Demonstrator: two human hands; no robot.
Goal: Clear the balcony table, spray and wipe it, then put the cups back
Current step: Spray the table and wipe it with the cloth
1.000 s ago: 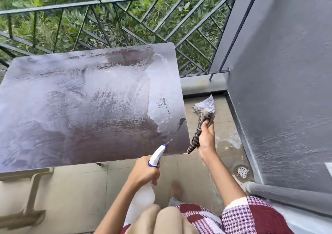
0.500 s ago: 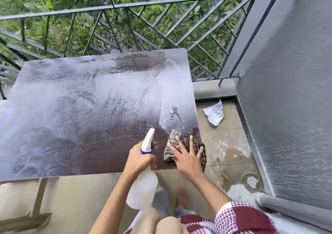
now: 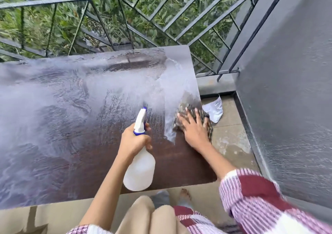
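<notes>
The dark brown balcony table fills the left and middle of the view, its top streaked with wet, whitish smears. My left hand grips the neck of a white spray bottle with a blue collar, held over the table's near right part, nozzle pointing away from me. My right hand lies flat with spread fingers on a dark patterned cloth, pressing it onto the table near the right edge. No cups are in view.
A black metal railing with greenery behind it runs along the far side. A grey wall stands close on the right. A white scrap of paper lies on the tiled floor between table and wall.
My right hand brought the cloth from beside the table onto its top and now presses it further along the right edge. The spray bottle moved up over the table.
</notes>
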